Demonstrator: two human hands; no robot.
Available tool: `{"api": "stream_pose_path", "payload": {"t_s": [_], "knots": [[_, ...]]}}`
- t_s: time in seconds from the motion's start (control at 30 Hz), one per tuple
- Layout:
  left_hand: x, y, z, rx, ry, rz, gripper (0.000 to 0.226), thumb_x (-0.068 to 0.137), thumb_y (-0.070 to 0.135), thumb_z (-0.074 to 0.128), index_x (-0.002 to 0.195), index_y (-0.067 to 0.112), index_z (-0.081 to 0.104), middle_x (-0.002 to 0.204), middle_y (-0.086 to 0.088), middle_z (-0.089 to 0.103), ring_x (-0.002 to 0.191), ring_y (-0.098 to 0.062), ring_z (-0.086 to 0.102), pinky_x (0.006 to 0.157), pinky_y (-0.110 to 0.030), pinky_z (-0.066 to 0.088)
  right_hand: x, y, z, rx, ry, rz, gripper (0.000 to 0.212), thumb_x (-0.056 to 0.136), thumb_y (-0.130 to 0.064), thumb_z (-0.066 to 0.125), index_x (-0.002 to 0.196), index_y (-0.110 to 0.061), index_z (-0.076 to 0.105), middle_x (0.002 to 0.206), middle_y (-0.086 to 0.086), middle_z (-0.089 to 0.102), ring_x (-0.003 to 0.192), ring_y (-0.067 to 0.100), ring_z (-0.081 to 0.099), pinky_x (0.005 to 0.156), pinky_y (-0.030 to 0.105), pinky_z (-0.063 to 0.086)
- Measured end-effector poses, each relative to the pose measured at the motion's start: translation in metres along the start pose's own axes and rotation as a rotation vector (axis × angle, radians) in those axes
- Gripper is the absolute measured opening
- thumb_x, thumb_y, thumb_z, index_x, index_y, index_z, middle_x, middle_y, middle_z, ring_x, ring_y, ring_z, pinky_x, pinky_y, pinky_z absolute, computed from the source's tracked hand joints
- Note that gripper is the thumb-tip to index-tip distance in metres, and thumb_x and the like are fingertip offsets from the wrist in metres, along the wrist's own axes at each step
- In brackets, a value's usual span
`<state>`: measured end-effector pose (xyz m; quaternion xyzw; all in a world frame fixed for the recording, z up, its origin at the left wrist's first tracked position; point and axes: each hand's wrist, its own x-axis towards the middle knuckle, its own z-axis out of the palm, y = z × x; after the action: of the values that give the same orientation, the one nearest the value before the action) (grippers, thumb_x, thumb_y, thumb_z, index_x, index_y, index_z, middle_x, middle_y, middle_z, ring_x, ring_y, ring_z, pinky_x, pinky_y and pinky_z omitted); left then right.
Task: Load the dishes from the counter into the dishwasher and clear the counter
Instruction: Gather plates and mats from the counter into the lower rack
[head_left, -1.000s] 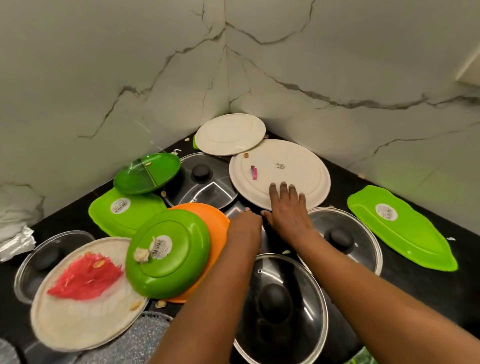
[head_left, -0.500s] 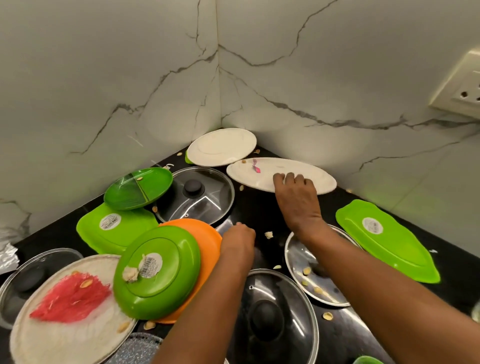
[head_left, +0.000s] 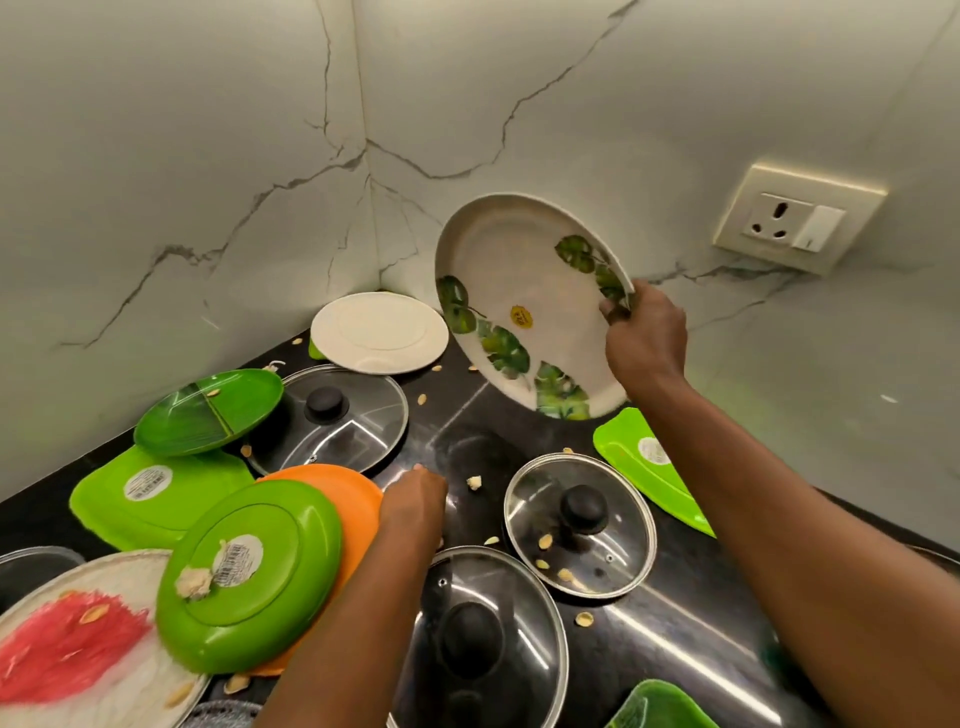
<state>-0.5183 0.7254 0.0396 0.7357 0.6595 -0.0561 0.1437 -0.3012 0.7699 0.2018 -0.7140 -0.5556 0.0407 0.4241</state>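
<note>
Across the lower half of the frame the black counter (head_left: 467, 415) carries most of the dishes, and your two forearms reach up over it from the bottom edge. Your right hand (head_left: 645, 338), at right of centre, grips the rim of the big white plate with green leaves (head_left: 524, 306): fingers curl over the edge, and the plate is lifted clear of the counter and tilted steeply so its face shows, in front of the marble wall. Your left hand (head_left: 415, 501), at centre, lies knuckles-up and curled low over the counter beside the orange plate (head_left: 343, 493); you cannot tell from here whether it holds anything, since its fingertips are turned away. At lower left the round green plate (head_left: 249, 571) rests upside down on the orange one, with a barcode sticker and a scrap of food on it. Three glass lids sit on the counter: one at upper centre (head_left: 337, 415), one at right (head_left: 579, 525), and one at the bottom (head_left: 478, 639) partly hidden by your left forearm. Your right arm covers part of the green tray (head_left: 639, 457). Seed shells (head_left: 545, 541) dot the counter.
</note>
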Motion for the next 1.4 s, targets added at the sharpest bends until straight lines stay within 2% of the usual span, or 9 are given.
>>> {"api": "stream_pose_path", "payload": {"t_s": [0.27,0.43,0.57,0.63,0.73,1.0,1.13,1.3,1.4], "knots": [[0.0,-0.012,-0.007,0.03,-0.022,0.018,0.035,0.073,0.023,0.077,0.105,0.014,0.067,0.117,-0.006,0.064,0.11,-0.027,0.06,0.084,-0.032,0.048,-0.038,0.038,-0.028,0.358,0.124,0.122,0.021,0.095,-0.017,0.059,0.115,-0.012,0.065,0.095,0.004,0.065,0.087,0.021,0.057,0.075,0.029,0.044],[-0.003,-0.012,-0.007,-0.057,0.012,0.03,0.03,0.091,0.036,0.057,0.111,0.016,0.065,0.12,-0.011,0.062,0.11,-0.031,0.059,0.085,-0.033,0.047,-0.078,0.055,-0.057,0.351,0.188,0.063,0.021,0.096,-0.018,0.058,0.114,-0.01,0.065,0.095,0.008,0.068,0.084,0.024,0.058,0.069,0.028,0.041],[-0.039,0.007,-0.009,-0.003,0.346,0.03,0.021,0.096,0.029,0.051,0.103,0.014,0.064,0.104,-0.016,0.067,0.102,-0.037,0.06,0.078,-0.036,0.045,-0.114,0.068,-0.084,0.371,0.227,0.095,0.024,0.095,-0.019,0.06,0.115,-0.007,0.064,0.103,0.011,0.069,0.089,0.023,0.06,0.072,0.023,0.038],[-0.065,0.022,-0.01,0.012,0.5,0.074,0.005,0.086,0.013,0.063,0.083,0.009,0.064,0.08,-0.018,0.068,0.079,-0.041,0.063,0.063,-0.039,0.046,-0.134,0.073,-0.097,0.383,0.224,0.107,0.027,0.096,-0.022,0.059,0.117,-0.006,0.063,0.105,0.012,0.07,0.091,0.025,0.062,0.076,0.028,0.045],[-0.102,0.042,0.001,-0.025,0.616,0.032,0.02,0.068,-0.003,0.072,0.064,0.008,0.056,0.062,-0.016,0.061,0.057,-0.039,0.058,0.047,-0.035,0.042,-0.166,0.081,-0.121,0.361,0.239,0.072,0.033,0.095,-0.024,0.059,0.121,-0.003,0.063,0.103,0.016,0.07,0.089,0.029,0.064,0.072,0.026,0.044],[-0.215,0.084,0.047,-0.04,0.713,0.076,0.005,0.074,0.008,0.062,0.075,0.013,0.061,0.073,-0.011,0.066,0.068,-0.035,0.061,0.059,-0.038,0.047,-0.257,0.107,-0.189,0.323,0.251,-0.028,0.034,0.096,-0.025,0.058,0.121,-0.003,0.062,0.101,0.015,0.072,0.089,0.029,0.067,0.071,0.033,0.051],[-0.264,0.088,0.068,-0.039,0.685,0.085,0.013,0.08,0.007,0.066,0.09,0.014,0.064,0.081,-0.011,0.067,0.072,-0.036,0.06,0.063,-0.04,0.047,-0.306,0.112,-0.222,0.341,0.267,-0.052,0.029,0.096,-0.02,0.059,0.119,-0.002,0.063,0.095,0.011,0.071,0.08,0.014,0.063,0.067,0.026,0.047],[-0.312,0.094,0.087,0.017,0.616,0.063,0.02,0.075,0.006,0.07,0.092,0.013,0.063,0.082,-0.012,0.067,0.074,-0.036,0.06,0.063,-0.04,0.047,-0.37,0.121,-0.255,0.35,0.263,-0.038,0.033,0.099,-0.031,0.052,0.123,-0.01,0.06,0.105,0.0,0.07,0.091,0.021,0.069,0.072,0.042,0.058],[-0.343,0.098,0.101,0.007,0.562,0.06,0.011,0.078,0.009,0.065,0.087,0.013,0.06,0.083,-0.013,0.065,0.08,-0.036,0.059,0.067,-0.042,0.046,-0.412,0.121,-0.277,0.365,0.25,0.011,0.036,0.1,-0.031,0.05,0.129,-0.012,0.057,0.108,-0.002,0.069,0.089,0.012,0.068,0.067,0.032,0.06]]}}
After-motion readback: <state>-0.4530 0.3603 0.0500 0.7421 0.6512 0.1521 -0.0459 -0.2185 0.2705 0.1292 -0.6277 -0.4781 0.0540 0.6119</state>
